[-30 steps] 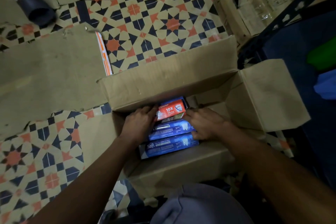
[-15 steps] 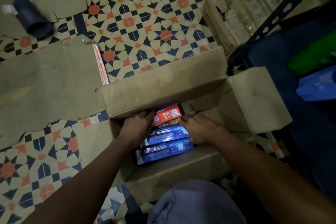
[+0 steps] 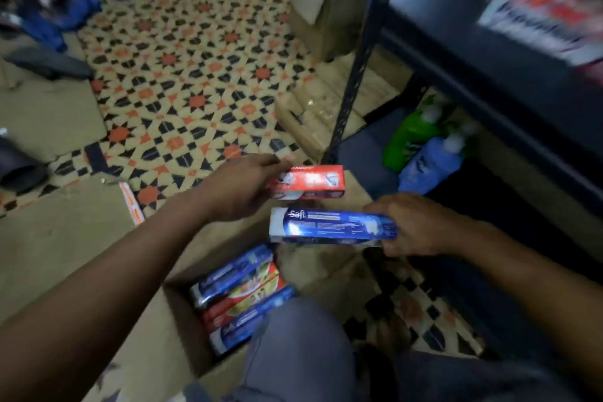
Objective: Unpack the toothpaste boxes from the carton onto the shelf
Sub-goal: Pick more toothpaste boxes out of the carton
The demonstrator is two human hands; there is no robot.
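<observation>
Above carton (image 3: pixel 163 346), beside shelf (image 3: pixel 463 59): left grip (image 3: pixel 238 188) clasps red toothpaste box (image 3: pixel 313 181); right grip (image 3: pixel 414 225) clasps blue toothpaste box (image 3: pixel 329 225) by end. Perhaps three more boxes (image 3: pixel 241 297) lie inside carton, blurred.

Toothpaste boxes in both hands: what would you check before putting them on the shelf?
1. Left hand grips the red box: ok.
2. Right hand grips the blue box: ok.
3. Both boxes lifted clear of the carton: ok.
4. Free spot on the shelf: cannot tell, the view is blurred there.
5. Carton emptied: not ok, more boxes lie inside.
</observation>
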